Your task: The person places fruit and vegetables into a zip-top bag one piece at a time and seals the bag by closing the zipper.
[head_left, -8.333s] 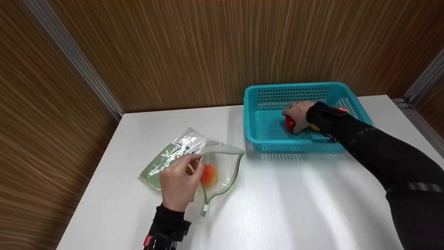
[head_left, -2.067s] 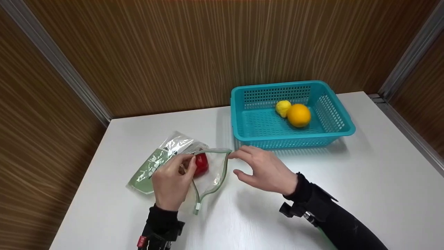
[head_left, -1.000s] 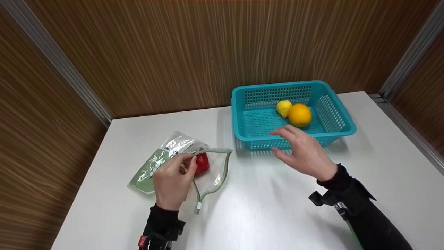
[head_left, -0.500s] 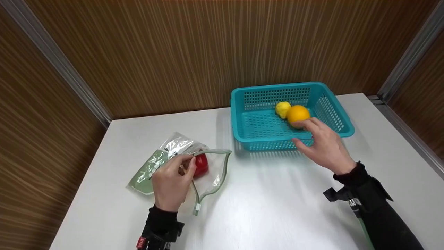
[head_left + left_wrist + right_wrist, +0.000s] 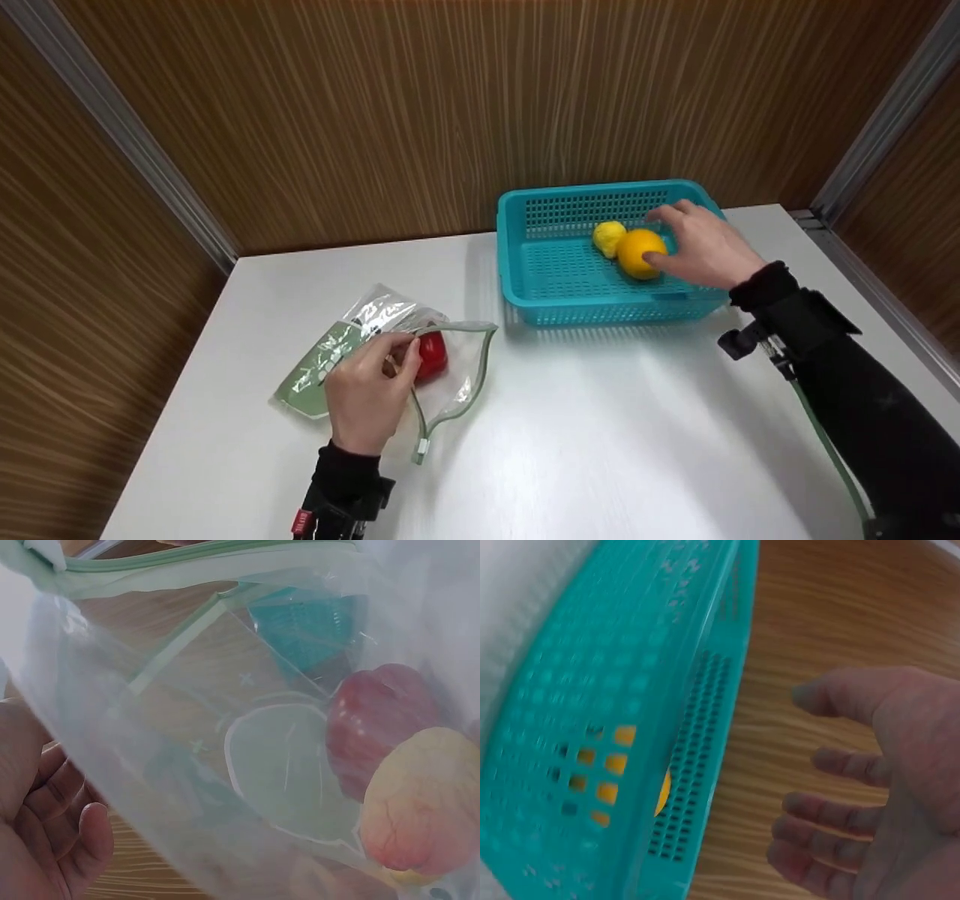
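In the head view, my left hand (image 5: 369, 394) pinches the rim of a clear zip bag (image 5: 465, 367) with a green edge, lying with its mouth spread. Through the plastic show a glossy red lobed fruit (image 5: 379, 724) and a yellow-pink peach (image 5: 424, 802). My right hand (image 5: 709, 244) reaches over the right side of the teal basket (image 5: 570, 304), fingers spread and slightly bent. Its thumb overlaps the right edge of an orange (image 5: 640, 253) in the head view. Against the orange sits a smaller, bumpy lemon (image 5: 608, 238). In the right wrist view the palm holds nothing.
The basket stands at the back of a white table (image 5: 570, 450), close to a wood-grain panel (image 5: 375, 135). Another panel rises on the left. A white slider (image 5: 421, 447) sits at the bag's near corner. A green cable (image 5: 832, 457) runs along my right sleeve.
The red fruit has gone from the basket into the bag. My right hand has since left the bag's rim and moved right and away, over the basket. My left hand keeps its pinch.
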The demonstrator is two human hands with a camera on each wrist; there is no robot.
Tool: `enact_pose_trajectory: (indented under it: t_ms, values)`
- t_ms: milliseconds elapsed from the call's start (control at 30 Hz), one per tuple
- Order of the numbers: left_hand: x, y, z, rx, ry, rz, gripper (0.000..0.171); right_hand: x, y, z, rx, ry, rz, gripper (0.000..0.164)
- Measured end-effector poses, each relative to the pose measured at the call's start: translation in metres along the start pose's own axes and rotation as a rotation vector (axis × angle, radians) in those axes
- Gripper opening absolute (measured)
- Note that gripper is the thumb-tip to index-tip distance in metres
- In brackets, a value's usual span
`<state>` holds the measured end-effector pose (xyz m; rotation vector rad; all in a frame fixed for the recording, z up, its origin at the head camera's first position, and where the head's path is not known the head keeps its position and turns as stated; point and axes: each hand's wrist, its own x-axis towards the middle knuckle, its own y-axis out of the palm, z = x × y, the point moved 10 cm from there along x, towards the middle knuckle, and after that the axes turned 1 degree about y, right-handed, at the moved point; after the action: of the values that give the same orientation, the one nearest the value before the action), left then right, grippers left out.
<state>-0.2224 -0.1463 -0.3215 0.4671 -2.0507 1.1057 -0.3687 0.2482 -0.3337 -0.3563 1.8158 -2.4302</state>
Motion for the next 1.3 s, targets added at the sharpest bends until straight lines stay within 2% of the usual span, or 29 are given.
enact_pose_trajectory:
  t_ms: [233, 367, 500, 700, 933, 1067, 1300]
  values:
    - [0.0, 0.002, 0.0, -0.001, 0.011, -0.009, 0.005, 0.041, 0.012, -0.013, -0.152, -0.055, 0.151, 0.055]
    - [-0.003, 0.003, 0.0, 0.005, 0.013, 0.003, 0.005, 0.054, 0.033, -0.017, -0.267, -0.118, 0.263, 0.056]
    - [-0.004, 0.0, 0.002, 0.015, 0.011, -0.006, 0.005, 0.063, 0.054, -0.021, -0.305, -0.152, 0.355, 0.059]
    - [-0.001, 0.002, 0.001, -0.007, 0.015, -0.004, 0.005, 0.073, 0.062, -0.034, -0.371, -0.131, 0.396, 0.068]
    - [-0.002, 0.002, 0.001, -0.006, 0.01, -0.008, 0.005, 0.079, 0.076, -0.024, -0.43, -0.213, 0.423, 0.077]
    - [-0.003, 0.003, 0.001, -0.004, 0.009, -0.004, 0.005, 0.081, 0.084, -0.024, -0.428, -0.194, 0.448, 0.08]
    - [-0.004, 0.003, 0.001, 0.006, 0.023, -0.011, 0.004, 0.083, 0.093, -0.027, -0.425, -0.155, 0.509, 0.076]
